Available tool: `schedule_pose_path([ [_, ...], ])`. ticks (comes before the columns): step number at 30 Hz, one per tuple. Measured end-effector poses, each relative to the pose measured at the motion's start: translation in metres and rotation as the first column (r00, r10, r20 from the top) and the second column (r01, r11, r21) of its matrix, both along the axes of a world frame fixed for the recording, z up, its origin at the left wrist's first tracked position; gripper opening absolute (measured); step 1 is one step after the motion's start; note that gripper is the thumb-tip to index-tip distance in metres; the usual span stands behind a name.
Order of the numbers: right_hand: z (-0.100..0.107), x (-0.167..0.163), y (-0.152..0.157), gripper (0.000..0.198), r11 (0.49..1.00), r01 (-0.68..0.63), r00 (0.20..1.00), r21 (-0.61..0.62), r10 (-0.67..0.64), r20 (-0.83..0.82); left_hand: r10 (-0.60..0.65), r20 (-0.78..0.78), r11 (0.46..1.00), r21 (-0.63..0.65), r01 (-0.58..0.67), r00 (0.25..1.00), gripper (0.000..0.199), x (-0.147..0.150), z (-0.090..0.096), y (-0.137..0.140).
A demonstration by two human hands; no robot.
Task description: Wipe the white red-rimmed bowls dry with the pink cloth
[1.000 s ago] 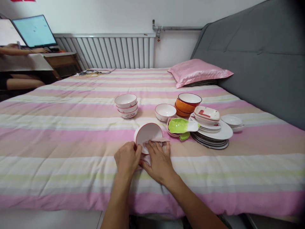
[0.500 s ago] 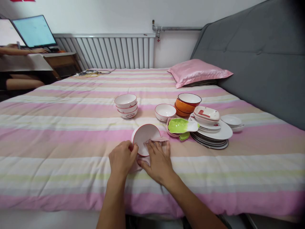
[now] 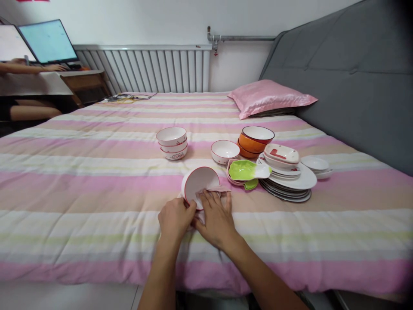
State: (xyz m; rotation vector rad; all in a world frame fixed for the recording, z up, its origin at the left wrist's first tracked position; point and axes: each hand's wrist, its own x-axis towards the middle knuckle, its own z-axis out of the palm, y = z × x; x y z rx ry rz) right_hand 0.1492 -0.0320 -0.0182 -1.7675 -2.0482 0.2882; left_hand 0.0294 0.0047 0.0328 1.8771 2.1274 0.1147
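A white bowl with a red rim [image 3: 200, 181] is tilted toward me near the front of the bed. My left hand [image 3: 176, 217] is closed on its lower left edge, thumb at the rim. My right hand [image 3: 215, 219] presses a pale pink cloth [image 3: 219, 188] against the inside of the bowl, its fingers partly over the cloth. Some of the cloth lies below the bowl, mostly hidden by both hands. Just right of the bowl sit green leaf-shaped dishes [image 3: 244, 170], and behind it a single red-rimmed bowl [image 3: 225, 150] stands upright.
Stacked white bowls [image 3: 172, 144] stand at the back left. Orange bowls [image 3: 251, 142], a pile of plates [image 3: 290, 189], rectangular dishes [image 3: 281, 154] and small white dishes [image 3: 315, 163] crowd the right. Farther off lie a pink pillow [image 3: 271, 98] and cables [image 3: 129, 98]. A person's arm [image 3: 29, 68] shows at a desk.
My left hand has slid right along the bowl's lower edge, closer to my right hand. The cloth below the bowl shows less. My right hand stays on the cloth inside the bowl.
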Motion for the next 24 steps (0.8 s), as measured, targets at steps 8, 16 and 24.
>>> schedule_pose_path([
  [8, 0.001, -0.001, -0.001, 0.065, 1.0, -0.002, 0.999, 0.013, 0.002, -0.037, -0.016, -0.004, 0.998, 0.053, 0.016, 1.0, 0.032, -0.004, 0.0, 0.003],
  [16, 0.002, -0.001, -0.002, 0.069, 1.0, 0.006, 1.0, -0.001, -0.006, -0.011, -0.017, -0.01, 0.994, 0.103, 0.018, 1.0, 0.026, -0.012, 0.004, 0.004],
  [24, 0.0, -0.001, -0.001, 0.069, 1.0, 0.007, 1.0, -0.007, -0.007, 0.005, 0.029, -0.024, 0.994, 0.104, -0.027, 0.999, 0.035, -0.012, 0.004, 0.004],
])
